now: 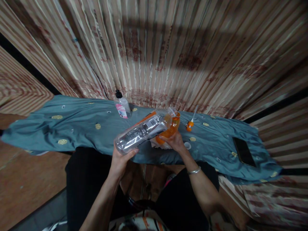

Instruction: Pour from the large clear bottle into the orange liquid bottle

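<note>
My left hand (122,156) is closed round the base of a large clear plastic bottle (137,133), which carries an orange label. The bottle is tilted, with its neck pointing right and slightly up. Its mouth lies over the top of an orange translucent bottle (171,128); whether the two touch I cannot tell. Fingers of my right hand (175,141) are wrapped round the orange bottle, which leans a little. Under it is some crumpled white tissue (160,145). An orange pump head (190,125) with a pale dip tube lies to the right on the cloth.
A teal cloth (81,125) with yellow motifs covers the narrow table. At its back stands a bottle with a black cap and pink label (122,107). A white round cap (187,145) lies beside my right wrist, and a dark phone (243,152) farther right. Striped curtains (154,57) hang behind.
</note>
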Action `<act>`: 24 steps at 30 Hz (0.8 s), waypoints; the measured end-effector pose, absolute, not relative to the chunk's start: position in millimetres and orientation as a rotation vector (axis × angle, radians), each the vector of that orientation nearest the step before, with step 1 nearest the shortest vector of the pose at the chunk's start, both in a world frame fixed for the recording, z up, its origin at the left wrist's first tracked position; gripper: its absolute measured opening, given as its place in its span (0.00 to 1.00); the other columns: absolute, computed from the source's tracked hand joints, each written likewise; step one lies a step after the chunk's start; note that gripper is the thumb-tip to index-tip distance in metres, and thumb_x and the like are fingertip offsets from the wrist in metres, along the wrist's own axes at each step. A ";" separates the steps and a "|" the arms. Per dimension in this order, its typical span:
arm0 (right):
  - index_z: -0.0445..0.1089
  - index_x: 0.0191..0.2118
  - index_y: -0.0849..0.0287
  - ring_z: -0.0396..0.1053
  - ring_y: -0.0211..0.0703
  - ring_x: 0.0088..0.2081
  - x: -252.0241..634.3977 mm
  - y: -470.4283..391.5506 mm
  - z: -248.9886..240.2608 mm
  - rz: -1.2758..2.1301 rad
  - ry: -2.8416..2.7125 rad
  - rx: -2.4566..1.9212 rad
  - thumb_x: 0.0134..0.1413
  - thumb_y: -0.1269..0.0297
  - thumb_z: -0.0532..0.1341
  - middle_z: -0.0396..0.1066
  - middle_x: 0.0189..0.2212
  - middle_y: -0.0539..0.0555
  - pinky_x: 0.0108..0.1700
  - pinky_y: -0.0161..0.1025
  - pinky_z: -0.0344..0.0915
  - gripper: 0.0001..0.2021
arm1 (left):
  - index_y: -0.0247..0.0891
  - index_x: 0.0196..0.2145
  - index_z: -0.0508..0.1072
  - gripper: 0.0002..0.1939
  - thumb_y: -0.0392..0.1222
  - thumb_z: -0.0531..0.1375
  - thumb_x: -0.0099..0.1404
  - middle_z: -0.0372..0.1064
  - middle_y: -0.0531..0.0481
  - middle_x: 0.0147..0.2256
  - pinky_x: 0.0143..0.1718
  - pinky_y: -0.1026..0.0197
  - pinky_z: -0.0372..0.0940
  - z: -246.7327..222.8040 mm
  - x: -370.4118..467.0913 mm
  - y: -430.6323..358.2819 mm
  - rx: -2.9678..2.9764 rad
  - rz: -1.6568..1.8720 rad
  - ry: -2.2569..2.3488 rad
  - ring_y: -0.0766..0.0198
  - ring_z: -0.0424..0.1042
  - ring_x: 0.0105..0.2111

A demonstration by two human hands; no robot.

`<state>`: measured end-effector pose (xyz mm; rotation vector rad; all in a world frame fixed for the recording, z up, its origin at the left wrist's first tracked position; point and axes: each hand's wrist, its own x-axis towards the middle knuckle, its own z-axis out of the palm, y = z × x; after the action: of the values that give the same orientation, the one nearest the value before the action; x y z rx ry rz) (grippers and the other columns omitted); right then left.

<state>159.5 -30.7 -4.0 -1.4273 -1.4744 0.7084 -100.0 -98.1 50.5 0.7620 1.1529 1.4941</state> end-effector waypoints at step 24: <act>0.69 0.59 0.58 0.82 0.63 0.52 160.2 -26.8 -12.7 0.701 -1.462 -1.458 0.39 0.44 0.78 0.82 0.51 0.62 0.58 0.59 0.78 0.42 | 0.38 0.51 0.79 0.39 0.42 0.81 0.40 0.83 0.41 0.49 0.56 0.46 0.74 15.8 -73.3 -104.8 0.443 1.262 0.995 0.43 0.81 0.53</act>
<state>160.2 -26.8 -12.7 -1.4581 -1.4617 0.7011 -73.3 -104.8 15.8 0.4427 0.9954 1.2617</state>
